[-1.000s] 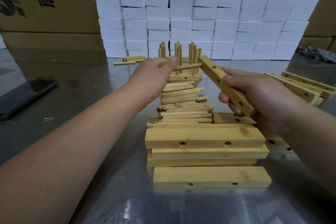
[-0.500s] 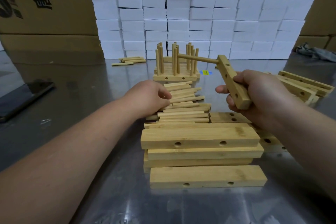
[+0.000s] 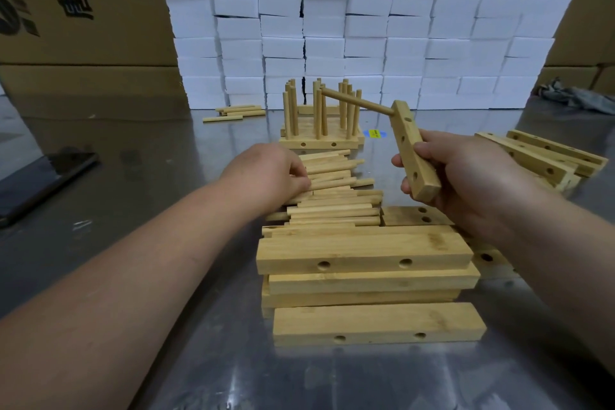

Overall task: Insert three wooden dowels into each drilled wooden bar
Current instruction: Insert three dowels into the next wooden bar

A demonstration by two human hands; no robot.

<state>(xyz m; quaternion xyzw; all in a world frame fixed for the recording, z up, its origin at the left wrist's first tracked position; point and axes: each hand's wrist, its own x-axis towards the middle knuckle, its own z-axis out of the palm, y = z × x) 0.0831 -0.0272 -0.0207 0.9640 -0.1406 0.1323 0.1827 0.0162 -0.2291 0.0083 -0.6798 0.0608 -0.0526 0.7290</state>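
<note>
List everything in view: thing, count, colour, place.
held bar: one, pale wood, raised right of centre
inserted dowel: one, tan, in held bar's far end
loose dowels: many, pale wood, heap at centre
stacked bars: several, pale wood, nearest camera
finished bars: few, pale wood, dowels upright, behind heap
spare bars: several, pale wood, far right
phone: one, black, far left
foam blocks: many, white, back wall
cardboard boxes: two or more, brown, back left
table: one, grey metal, underneath
left hand: fingertips on loose dowels
right hand: grips held bar

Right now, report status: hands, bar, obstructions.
Left hand on dowel pile, grip unclear. Right hand grips drilled bar, one dowel in, two to go. No obstruction seen.
</note>
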